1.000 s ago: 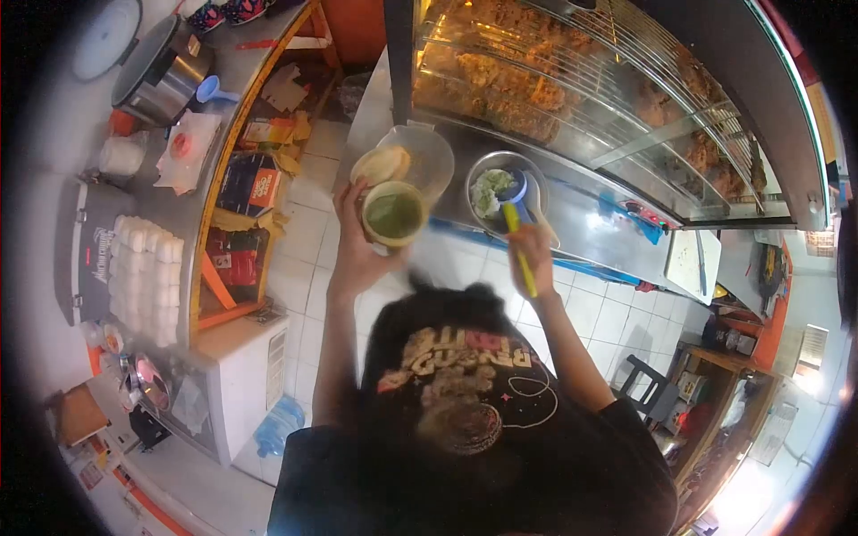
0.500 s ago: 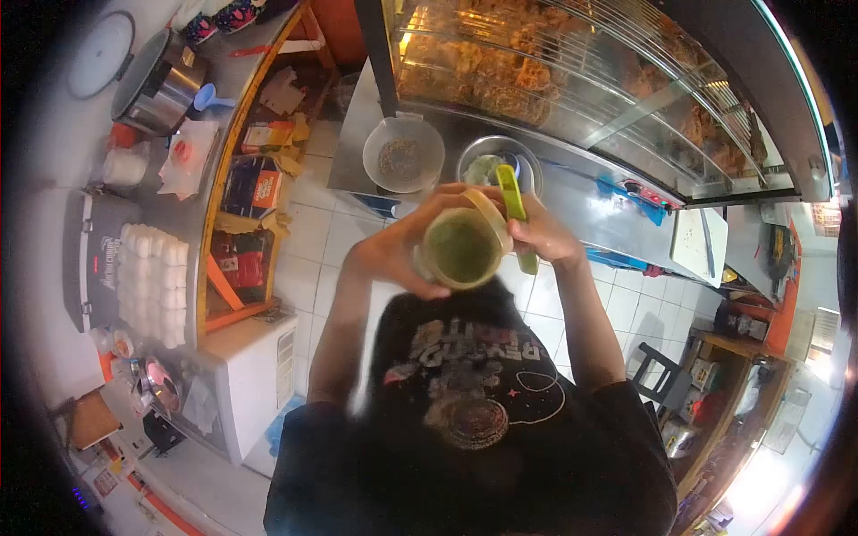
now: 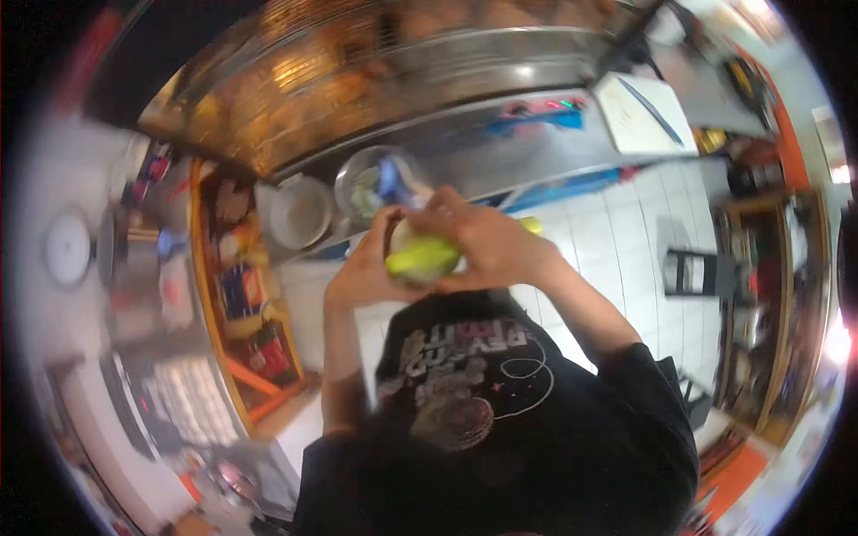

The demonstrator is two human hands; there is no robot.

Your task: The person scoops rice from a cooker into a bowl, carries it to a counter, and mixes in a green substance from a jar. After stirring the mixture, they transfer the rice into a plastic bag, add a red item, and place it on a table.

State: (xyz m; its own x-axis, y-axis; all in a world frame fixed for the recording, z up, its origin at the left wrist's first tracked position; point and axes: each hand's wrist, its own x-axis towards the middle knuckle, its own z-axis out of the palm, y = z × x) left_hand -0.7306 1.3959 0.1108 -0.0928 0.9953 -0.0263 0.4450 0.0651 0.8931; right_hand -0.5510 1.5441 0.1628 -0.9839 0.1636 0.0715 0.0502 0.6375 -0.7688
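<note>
- Green utensil (image 3: 424,258): held in front of the dark shirt (image 3: 536,438), near the metal counter (image 3: 456,161), above white floor tiles (image 3: 590,237).
- Long axis: crosswise, slanting, left end nearer the shirt.
- Right hand (image 3: 496,243): fingers gripping it.
- Left hand (image 3: 362,272): fingers curled round a blurred, mostly hidden jar (image 3: 403,234).

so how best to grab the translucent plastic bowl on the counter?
Probably pinch its near rim, from the person's side: the translucent plastic bowl sits open and upright, its round lip exposed there. The display case stands behind; the metal bowl crowds the right.
</note>
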